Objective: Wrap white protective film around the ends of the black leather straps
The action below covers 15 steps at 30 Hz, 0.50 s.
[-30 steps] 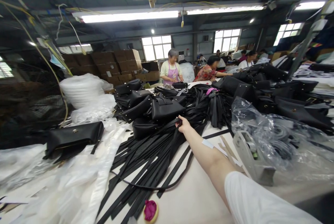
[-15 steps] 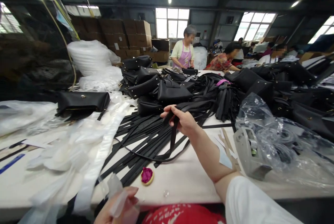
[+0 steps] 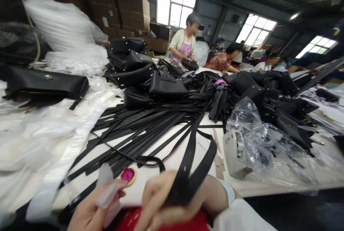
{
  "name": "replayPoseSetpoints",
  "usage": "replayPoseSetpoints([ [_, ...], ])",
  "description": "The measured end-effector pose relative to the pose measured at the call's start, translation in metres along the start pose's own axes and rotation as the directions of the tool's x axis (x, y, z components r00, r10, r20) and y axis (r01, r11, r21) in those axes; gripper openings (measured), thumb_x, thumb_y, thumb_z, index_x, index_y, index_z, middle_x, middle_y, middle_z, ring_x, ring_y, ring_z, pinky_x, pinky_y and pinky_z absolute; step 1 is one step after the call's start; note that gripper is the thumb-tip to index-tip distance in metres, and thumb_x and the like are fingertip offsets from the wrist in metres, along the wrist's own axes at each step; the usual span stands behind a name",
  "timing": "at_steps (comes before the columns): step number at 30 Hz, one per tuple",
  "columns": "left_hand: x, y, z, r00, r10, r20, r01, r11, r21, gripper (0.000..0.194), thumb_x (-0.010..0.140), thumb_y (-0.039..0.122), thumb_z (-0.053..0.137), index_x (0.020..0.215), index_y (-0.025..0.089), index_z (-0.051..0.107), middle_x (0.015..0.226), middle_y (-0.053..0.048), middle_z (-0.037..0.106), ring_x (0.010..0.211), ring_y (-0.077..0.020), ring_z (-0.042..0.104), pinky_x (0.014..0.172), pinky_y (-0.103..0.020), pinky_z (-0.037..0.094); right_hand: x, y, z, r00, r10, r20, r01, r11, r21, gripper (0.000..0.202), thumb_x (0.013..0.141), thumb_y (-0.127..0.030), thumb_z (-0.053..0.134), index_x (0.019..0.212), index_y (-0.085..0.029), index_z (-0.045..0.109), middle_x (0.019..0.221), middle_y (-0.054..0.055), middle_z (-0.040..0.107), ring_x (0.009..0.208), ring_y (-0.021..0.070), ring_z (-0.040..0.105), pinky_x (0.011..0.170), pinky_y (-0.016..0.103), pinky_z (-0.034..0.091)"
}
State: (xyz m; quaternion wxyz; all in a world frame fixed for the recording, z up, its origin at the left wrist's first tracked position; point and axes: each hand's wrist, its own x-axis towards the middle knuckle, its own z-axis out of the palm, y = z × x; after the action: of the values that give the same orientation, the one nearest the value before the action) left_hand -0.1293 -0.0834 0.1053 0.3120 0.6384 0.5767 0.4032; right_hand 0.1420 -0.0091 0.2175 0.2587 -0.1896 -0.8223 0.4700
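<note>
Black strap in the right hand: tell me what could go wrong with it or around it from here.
The black strap in the right hand seems to run back toward the pile of straps, so a pull might snag it or drag others along. The left hand, holding a translucent sheet, is right by the magenta round item and could knock it.

"How does the strap (image 3: 190,152) look?"
"Like leather, smooth, fairly matt."
"And the handbag (image 3: 64,84)?"
"Leather-like, softly glossy, with a shiny metal clasp (image 3: 48,77)."
"That wrapping (image 3: 268,148)?"
"Clear plastic, crinkled and glossy."
</note>
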Motion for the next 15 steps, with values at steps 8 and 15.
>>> replayPoseSetpoints([
  [8,0.006,0.043,0.004,0.931,0.058,0.359,-0.067,0.998,0.013,0.032,0.09,0.02,0.04,0.097,0.022,0.071,0.105,-0.002,0.072,0.097,-0.0168,0.066,0.09,-0.026,0.05,0.025,0.065,0.02,0.818,0.402,-0.412,-0.227,0.883,0.411,0.02,0.078,-0.038,0.071,0.088,-0.02,0.071,0.075,0.002,0.066,0.065,0.0146,0.059,0.058,0.027,0.051],
  [15,0.001,0.048,0.008,0.867,0.094,0.489,-0.141,0.988,0.06,0.032,0.091,0.017,0.04,0.102,0.024,0.069,0.124,-0.002,0.065,0.111,-0.0174,0.061,0.099,-0.027,0.044,0.033,0.064,0.034,0.788,0.386,-0.48,-0.231,0.908,0.35,0.016,0.076,-0.036,0.072,0.083,-0.022,0.072,0.075,0.0,0.067,0.069,0.0156,0.061,0.067,0.029,0.051],
])
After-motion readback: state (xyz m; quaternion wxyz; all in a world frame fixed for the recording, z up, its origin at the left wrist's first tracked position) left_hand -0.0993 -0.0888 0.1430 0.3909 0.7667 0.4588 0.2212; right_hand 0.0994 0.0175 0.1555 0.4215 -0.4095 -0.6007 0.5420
